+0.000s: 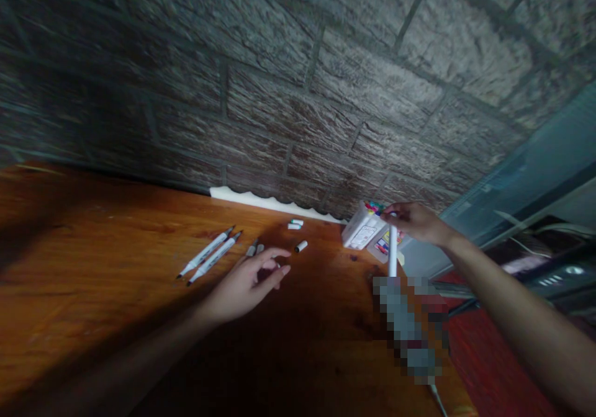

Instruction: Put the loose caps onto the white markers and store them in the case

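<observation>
My left hand (249, 283) is over the wooden table with thumb and forefinger apart, near a loose cap with a dark end (301, 246). My right hand (414, 221) pinches the top of a white marker (393, 252), which points downward beside the marker box. Behind the fingers, the clear plastic box (363, 237) holds several markers with coloured ends. Left of my left hand, two white markers (215, 258) with dark tips at both ends lie side by side. Two white-and-teal caps (295, 224) lie farther back. Small grey caps (254, 249) are partly hidden behind my left hand.
A rough stone-block wall (279, 107) rises behind the table (116, 237). A white scalloped strip (265, 203) runs along its foot. A pixelated object (407, 330) with a cable (437, 398) lies near the right edge. Dark equipment (554, 274) stands beyond it.
</observation>
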{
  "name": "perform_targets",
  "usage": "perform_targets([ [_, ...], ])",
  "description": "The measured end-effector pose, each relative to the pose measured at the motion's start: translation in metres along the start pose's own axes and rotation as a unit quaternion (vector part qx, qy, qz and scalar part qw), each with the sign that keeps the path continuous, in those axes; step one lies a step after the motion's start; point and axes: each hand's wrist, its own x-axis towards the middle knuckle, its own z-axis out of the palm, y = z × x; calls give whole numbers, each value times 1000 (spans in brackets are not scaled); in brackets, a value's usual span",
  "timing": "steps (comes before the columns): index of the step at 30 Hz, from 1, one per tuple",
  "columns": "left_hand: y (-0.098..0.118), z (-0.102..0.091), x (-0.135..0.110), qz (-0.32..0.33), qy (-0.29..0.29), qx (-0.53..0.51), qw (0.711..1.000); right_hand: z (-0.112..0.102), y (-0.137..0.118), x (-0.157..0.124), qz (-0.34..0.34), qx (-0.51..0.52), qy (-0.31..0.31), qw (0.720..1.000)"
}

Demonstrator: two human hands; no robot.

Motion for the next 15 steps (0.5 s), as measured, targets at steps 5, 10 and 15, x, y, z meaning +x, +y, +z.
perform_targets([
  [5,0,0,0,-7,1,-1,1000,-1,-3,6,2,36,-38,999],
  [10,-1,0,1,0,-5,2,1000,-2,-6,5,15,63,-59,996],
  [15,-4,0,1,4,-18,-5,1000,-6,-6,8,23,62,-49,997],
])
